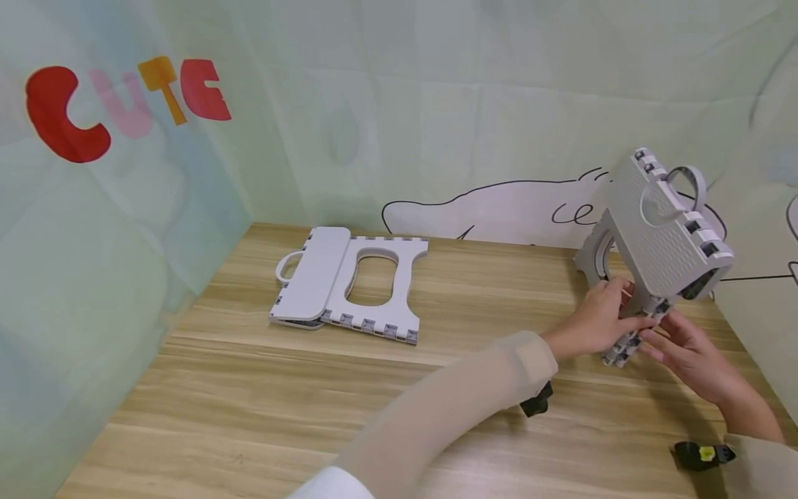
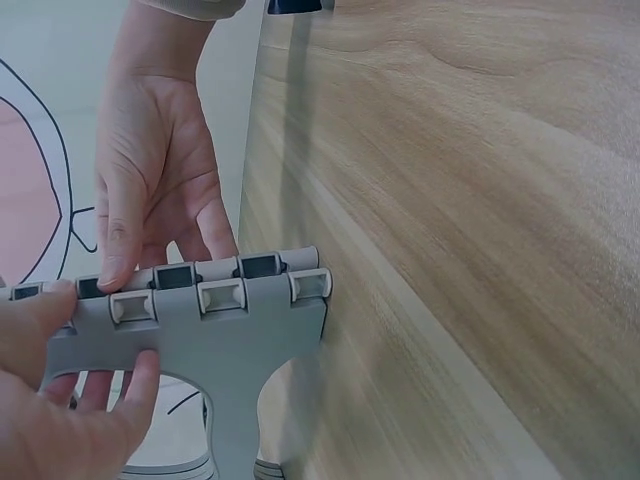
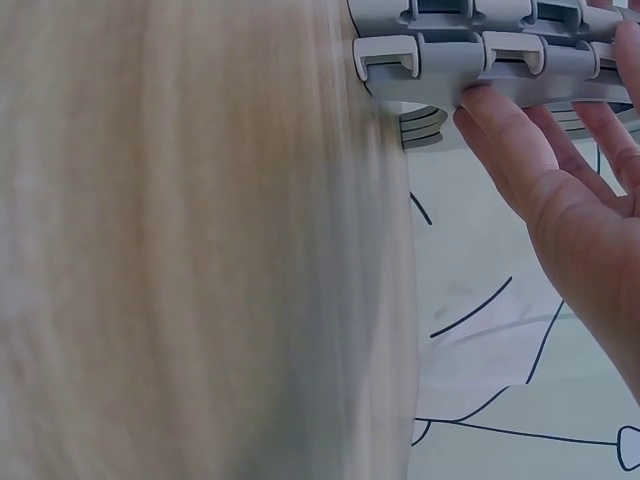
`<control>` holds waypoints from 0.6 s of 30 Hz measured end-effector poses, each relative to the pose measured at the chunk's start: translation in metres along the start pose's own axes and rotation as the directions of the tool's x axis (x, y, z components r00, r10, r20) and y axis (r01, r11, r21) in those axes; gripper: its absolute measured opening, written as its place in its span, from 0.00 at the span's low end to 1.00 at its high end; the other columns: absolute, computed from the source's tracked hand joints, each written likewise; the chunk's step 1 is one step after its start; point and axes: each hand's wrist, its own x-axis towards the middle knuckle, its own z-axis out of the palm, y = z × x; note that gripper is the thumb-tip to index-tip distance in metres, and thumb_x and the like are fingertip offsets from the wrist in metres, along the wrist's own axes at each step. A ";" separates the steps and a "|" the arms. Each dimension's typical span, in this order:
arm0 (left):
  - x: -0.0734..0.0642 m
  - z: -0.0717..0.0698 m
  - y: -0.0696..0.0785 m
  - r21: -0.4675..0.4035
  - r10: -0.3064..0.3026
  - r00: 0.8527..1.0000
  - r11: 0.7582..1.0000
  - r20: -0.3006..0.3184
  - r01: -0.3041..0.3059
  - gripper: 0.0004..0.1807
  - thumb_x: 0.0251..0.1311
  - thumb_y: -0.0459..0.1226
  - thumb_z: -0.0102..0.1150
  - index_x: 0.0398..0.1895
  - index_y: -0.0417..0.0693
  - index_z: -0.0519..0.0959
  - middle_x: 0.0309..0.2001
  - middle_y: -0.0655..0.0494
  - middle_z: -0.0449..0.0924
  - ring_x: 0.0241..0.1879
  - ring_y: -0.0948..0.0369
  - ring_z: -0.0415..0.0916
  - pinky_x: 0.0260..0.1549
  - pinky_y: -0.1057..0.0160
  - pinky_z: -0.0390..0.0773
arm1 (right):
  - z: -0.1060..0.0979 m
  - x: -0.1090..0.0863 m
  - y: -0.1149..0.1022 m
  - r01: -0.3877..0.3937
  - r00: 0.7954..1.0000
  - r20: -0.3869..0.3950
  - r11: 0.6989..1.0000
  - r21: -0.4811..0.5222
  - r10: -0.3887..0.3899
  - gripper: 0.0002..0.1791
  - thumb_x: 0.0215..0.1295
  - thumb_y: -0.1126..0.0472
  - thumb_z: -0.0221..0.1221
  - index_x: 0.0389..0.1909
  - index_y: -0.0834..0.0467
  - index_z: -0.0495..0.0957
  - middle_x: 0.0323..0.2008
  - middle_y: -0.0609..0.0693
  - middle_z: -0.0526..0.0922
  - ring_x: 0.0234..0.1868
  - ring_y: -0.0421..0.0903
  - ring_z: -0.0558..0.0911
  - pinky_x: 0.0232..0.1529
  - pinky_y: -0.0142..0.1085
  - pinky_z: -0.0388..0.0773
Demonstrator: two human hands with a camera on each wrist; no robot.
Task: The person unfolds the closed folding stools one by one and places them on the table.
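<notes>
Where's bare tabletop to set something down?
Bare wooden tabletop: between the flat-lying step stool and the left hand; also in front of that stool, left of the left sleeve. Crowded: the right end, where the left hand and right hand hold the partly opened step stool.

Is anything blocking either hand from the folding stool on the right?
Nothing visible does. The left hand grips the folding stool at a hinged edge and the right hand holds that edge too; the flat stool lies apart, to the left.
</notes>
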 end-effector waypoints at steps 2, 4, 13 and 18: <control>0.000 -0.001 0.000 0.007 0.003 1.000 1.000 0.000 -0.003 0.25 0.66 0.49 0.63 0.59 0.49 0.68 0.51 0.62 0.73 0.47 0.75 0.70 0.40 0.84 0.64 | 0.000 0.000 0.000 0.006 1.000 0.003 1.000 -0.003 -0.006 0.36 0.73 0.82 0.35 0.79 0.58 0.47 0.70 0.41 0.64 0.63 0.35 0.72 0.55 0.31 0.76; 0.000 -0.001 0.000 0.024 0.008 1.000 1.000 -0.001 -0.008 0.24 0.66 0.49 0.63 0.58 0.49 0.69 0.50 0.61 0.73 0.46 0.74 0.69 0.39 0.84 0.63 | 0.000 0.001 0.001 0.009 1.000 0.004 1.000 -0.005 -0.009 0.36 0.73 0.83 0.35 0.79 0.59 0.46 0.70 0.42 0.64 0.63 0.35 0.72 0.55 0.31 0.76; 0.000 -0.004 -0.001 0.058 0.010 1.000 0.998 -0.003 -0.009 0.23 0.66 0.48 0.63 0.57 0.49 0.69 0.47 0.63 0.72 0.45 0.74 0.68 0.37 0.84 0.61 | 0.001 0.002 0.000 -0.030 0.999 -0.027 0.997 -0.072 0.029 0.37 0.74 0.81 0.36 0.80 0.57 0.44 0.71 0.40 0.61 0.63 0.33 0.70 0.53 0.29 0.77; -0.001 -0.007 0.000 0.059 0.011 1.000 0.998 0.003 -0.011 0.24 0.66 0.48 0.63 0.57 0.48 0.69 0.47 0.63 0.72 0.45 0.74 0.68 0.37 0.84 0.61 | 0.000 0.002 -0.002 -0.056 0.997 -0.050 0.993 -0.102 0.051 0.38 0.74 0.81 0.38 0.80 0.55 0.44 0.70 0.39 0.61 0.62 0.33 0.71 0.52 0.29 0.78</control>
